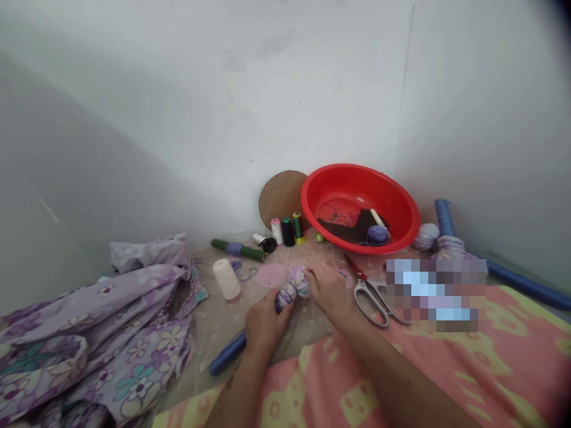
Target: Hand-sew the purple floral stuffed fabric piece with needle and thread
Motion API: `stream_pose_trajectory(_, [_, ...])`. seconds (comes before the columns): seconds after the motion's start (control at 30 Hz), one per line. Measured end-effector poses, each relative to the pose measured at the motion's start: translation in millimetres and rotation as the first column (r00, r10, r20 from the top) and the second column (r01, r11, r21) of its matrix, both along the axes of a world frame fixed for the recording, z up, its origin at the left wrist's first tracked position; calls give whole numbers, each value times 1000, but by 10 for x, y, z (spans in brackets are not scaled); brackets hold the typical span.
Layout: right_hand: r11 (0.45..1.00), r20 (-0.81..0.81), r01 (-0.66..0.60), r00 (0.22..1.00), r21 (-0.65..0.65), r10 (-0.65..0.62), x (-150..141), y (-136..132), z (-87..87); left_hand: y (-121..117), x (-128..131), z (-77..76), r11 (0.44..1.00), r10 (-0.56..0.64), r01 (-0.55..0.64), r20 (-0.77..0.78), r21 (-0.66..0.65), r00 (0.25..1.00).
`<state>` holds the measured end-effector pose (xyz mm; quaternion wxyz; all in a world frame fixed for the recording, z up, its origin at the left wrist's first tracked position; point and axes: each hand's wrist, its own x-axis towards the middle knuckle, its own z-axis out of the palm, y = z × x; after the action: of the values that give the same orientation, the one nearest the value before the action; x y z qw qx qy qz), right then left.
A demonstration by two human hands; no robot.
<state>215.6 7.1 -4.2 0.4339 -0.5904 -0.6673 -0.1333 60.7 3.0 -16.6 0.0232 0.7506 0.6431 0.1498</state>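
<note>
My left hand is closed around a blue-wrapped stick, just where a bundle of floral fabric covers its upper end. Dark cord or thread seems to wind around that bundle in bands. With fingers pinched together, my right hand grips the right side of the fabric bundle's tip. Whether it also holds thread is too small to tell. Right of my right hand lie large scissors with grey handles and dark red blades. To the left of the bundle a white thread cone leans on the cloth.
A red basin tilts against the wall, holding purple yarn and dark material. Thread spools stand before a cardboard disc. A green tube lies left. Floral fabric is heaped far left; a pink-yellow cloth lies in front.
</note>
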Motion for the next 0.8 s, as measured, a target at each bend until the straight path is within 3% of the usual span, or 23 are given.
stream_pose_trajectory(0.33, [999, 102, 10, 995, 44, -15, 141, -8, 49, -24, 11, 26, 1000, 7, -7, 33, -8, 999])
stream_pose_trajectory(0.8, [997, 30, -47, 999, 57, 45, 122, -25, 83, 9, -30, -43, 999, -5, 3, 44, 51, 999])
